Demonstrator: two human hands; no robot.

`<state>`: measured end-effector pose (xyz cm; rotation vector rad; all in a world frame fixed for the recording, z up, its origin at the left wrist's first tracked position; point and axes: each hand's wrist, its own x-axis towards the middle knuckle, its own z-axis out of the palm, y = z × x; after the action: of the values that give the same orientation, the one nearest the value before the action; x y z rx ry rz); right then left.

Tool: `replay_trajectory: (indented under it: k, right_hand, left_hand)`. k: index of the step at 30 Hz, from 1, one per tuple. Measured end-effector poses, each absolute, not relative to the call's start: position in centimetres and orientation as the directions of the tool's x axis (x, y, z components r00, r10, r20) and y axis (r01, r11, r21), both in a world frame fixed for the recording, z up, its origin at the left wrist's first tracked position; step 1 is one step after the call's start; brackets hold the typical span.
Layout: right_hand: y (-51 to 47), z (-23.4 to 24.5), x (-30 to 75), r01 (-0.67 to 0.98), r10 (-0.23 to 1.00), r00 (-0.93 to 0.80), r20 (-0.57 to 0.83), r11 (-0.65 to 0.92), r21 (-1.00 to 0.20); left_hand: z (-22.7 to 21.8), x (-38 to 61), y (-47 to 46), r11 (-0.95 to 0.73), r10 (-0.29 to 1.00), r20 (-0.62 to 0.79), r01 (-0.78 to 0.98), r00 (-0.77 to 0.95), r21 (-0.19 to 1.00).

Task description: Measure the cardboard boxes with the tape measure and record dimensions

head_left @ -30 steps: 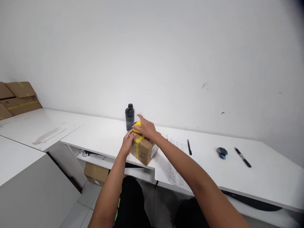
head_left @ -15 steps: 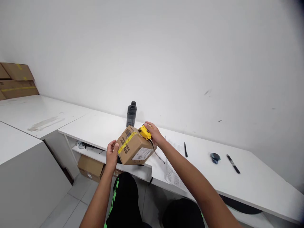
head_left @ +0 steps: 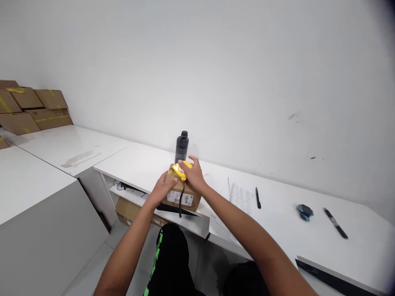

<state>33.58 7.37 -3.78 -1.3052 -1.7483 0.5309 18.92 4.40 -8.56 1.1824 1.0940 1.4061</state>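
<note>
A small cardboard box (head_left: 195, 201) with a white shipping label stands at the near edge of the white desk, its labelled side facing me. My right hand (head_left: 194, 176) is closed around a yellow tape measure (head_left: 184, 167), held over the top of the box. A dark wrist strap (head_left: 181, 201) hangs from the tape measure down across the label. My left hand (head_left: 163, 187) grips the box at its upper left, with the thumb on top close to the tape measure. My hands cover much of the box's top, and I cannot make out any drawn-out blade.
Behind the box stands a dark bottle (head_left: 182, 146). To the right lie written sheets of paper (head_left: 242, 199), a black pen (head_left: 258, 198), a dark blue-black object (head_left: 305, 212) and a marker (head_left: 335, 223). Taped cartons (head_left: 51, 119) are stacked far left; another carton (head_left: 126, 209) sits below the desk.
The box has turned from tilted to more level. My right hand has brought the tape measure over its top, and my left hand has shifted up and inward. The view has swung slightly left.
</note>
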Motion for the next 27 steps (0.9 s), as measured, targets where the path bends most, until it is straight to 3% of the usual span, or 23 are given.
replay_trajectory:
  k: [4,9,13,21,27]
  right_hand:
    - [8.7,-2.0,34.8,0.651,0.914,-0.062,0.401,0.342,-0.678]
    - [10.3,-0.6,34.9,0.815,0.856,-0.316,0.41,0.466,-0.344]
    - [10.9,0.0,34.8,0.825,0.82,-0.443,0.363,0.531,-0.194]
    - [9.6,0.6,36.7,0.806,0.779,-0.536,0.327,0.587,-0.076]
    - [7.1,0.6,42.1,0.871,0.859,-0.434,0.273,0.477,-0.116]
  left_hand:
    - [-9.7,21.1,6.3,-0.116,0.992,0.102,-0.201,-0.08,0.973]
    - [-10.1,21.8,7.5,-0.146,0.989,0.145,-0.25,-0.023,0.957]
    - [-10.3,21.8,7.3,-0.204,0.979,0.197,-0.208,-0.057,0.956]
    - [-10.5,22.5,6.7,-0.322,0.92,0.311,-0.008,-0.239,0.947]
    - [-10.5,22.5,7.0,-0.33,0.908,0.342,0.089,-0.241,0.94]
